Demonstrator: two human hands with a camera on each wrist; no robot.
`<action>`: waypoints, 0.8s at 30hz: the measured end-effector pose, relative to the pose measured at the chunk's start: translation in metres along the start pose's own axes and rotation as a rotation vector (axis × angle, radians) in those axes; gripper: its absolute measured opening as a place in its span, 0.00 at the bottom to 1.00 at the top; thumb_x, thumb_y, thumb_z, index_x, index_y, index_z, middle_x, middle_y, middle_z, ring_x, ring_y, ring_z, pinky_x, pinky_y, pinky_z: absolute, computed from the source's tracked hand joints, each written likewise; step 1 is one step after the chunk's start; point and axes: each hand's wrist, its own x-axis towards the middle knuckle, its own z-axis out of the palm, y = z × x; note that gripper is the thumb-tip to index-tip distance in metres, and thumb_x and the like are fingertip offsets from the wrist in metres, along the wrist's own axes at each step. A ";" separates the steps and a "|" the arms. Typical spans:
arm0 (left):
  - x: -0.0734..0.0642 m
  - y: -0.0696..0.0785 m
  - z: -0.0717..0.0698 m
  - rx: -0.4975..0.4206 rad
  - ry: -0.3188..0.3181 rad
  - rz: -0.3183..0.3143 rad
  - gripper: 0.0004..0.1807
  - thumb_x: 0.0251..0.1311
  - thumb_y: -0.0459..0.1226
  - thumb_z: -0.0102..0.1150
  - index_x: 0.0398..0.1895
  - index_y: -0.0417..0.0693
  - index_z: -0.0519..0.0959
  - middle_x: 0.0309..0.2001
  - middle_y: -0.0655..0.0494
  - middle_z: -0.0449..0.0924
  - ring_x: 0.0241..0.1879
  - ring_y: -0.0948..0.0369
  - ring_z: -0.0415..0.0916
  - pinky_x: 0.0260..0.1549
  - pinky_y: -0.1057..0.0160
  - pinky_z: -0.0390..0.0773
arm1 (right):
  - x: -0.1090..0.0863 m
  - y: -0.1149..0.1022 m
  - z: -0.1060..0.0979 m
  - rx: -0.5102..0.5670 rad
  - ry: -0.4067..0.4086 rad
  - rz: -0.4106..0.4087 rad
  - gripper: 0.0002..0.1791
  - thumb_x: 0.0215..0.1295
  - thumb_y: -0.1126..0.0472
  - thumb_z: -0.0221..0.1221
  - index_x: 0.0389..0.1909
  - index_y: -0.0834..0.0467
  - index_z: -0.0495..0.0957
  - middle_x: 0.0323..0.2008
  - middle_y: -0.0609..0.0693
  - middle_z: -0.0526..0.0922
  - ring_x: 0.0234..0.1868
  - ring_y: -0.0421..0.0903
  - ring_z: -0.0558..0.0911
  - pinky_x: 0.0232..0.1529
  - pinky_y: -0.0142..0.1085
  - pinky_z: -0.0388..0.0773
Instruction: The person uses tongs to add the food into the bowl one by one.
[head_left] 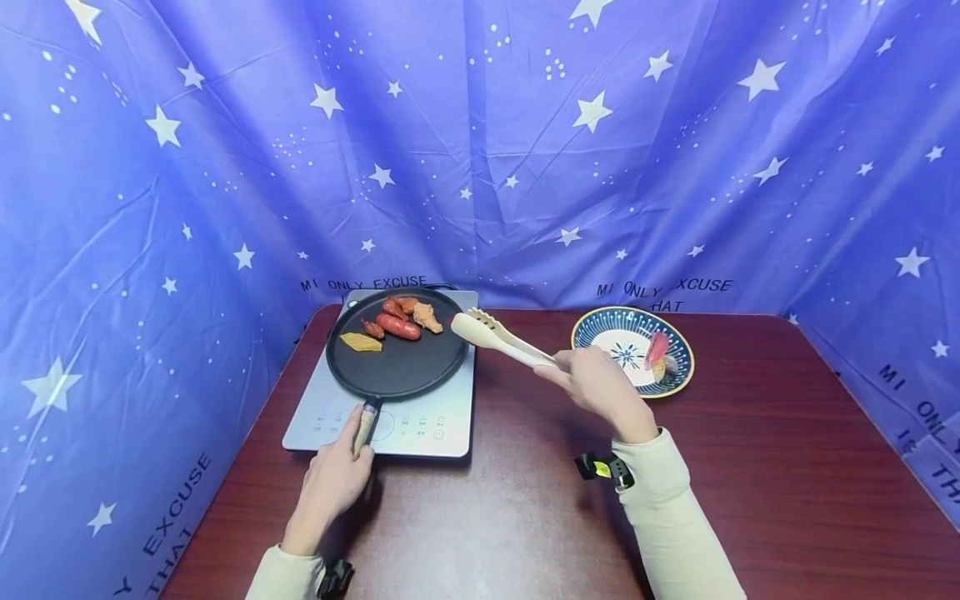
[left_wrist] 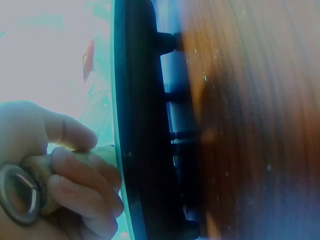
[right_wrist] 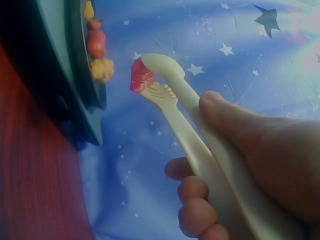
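My left hand (head_left: 333, 477) grips the beige handle (head_left: 365, 427) of a black frying pan (head_left: 397, 371). Several pieces of food lie in the pan, among them a red sausage (head_left: 399, 327), a golden chunk (head_left: 427, 317) and a flat yellow piece (head_left: 361, 342). Cream-coloured tongs (head_left: 495, 340) are in my right hand (head_left: 600, 385), their tips by the pan's right rim. In the right wrist view, a small red piece of food (right_wrist: 141, 76) is pinched between the tong tips. The left wrist view shows fingers curled round the handle (left_wrist: 37, 172).
Beneath the pan is a white induction cooktop (head_left: 315, 408) on the dark red wooden table (head_left: 525, 500). A blue-patterned plate (head_left: 609, 340) to the right carries a pinkish-red piece (head_left: 657, 348) and other small bits. A blue star-print curtain (head_left: 480, 167) hangs behind and at both sides.
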 end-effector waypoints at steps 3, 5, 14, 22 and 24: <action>0.000 -0.001 0.000 0.001 0.000 -0.004 0.37 0.56 0.39 0.47 0.73 0.53 0.56 0.38 0.35 0.78 0.23 0.51 0.71 0.20 0.52 0.69 | 0.004 -0.007 0.003 -0.002 -0.009 -0.010 0.21 0.62 0.45 0.58 0.15 0.51 0.69 0.12 0.42 0.61 0.16 0.43 0.64 0.20 0.38 0.62; 0.000 -0.001 0.001 0.001 0.003 -0.001 0.37 0.56 0.39 0.47 0.73 0.53 0.56 0.38 0.35 0.78 0.23 0.51 0.71 0.20 0.52 0.69 | 0.006 -0.010 0.006 -0.001 -0.020 -0.014 0.21 0.62 0.44 0.58 0.14 0.51 0.70 0.12 0.41 0.62 0.16 0.43 0.64 0.19 0.38 0.62; 0.000 -0.002 0.002 -0.004 0.008 0.004 0.37 0.56 0.40 0.48 0.73 0.53 0.57 0.41 0.34 0.78 0.24 0.50 0.72 0.22 0.51 0.69 | 0.013 -0.024 0.019 -0.024 -0.057 -0.058 0.23 0.61 0.42 0.58 0.13 0.51 0.70 0.11 0.42 0.63 0.15 0.42 0.65 0.18 0.37 0.62; 0.001 -0.003 0.001 -0.008 0.007 0.003 0.37 0.57 0.40 0.48 0.73 0.54 0.56 0.41 0.34 0.78 0.24 0.50 0.73 0.21 0.51 0.69 | 0.018 -0.031 0.028 -0.070 -0.078 -0.070 0.23 0.60 0.40 0.57 0.14 0.50 0.72 0.11 0.43 0.66 0.15 0.43 0.67 0.18 0.38 0.65; 0.001 -0.002 0.001 -0.011 0.006 0.002 0.37 0.56 0.39 0.48 0.73 0.54 0.56 0.41 0.34 0.78 0.24 0.51 0.72 0.21 0.51 0.69 | 0.020 -0.033 0.029 -0.067 -0.085 -0.069 0.22 0.60 0.40 0.57 0.15 0.50 0.73 0.11 0.42 0.66 0.15 0.43 0.67 0.19 0.38 0.65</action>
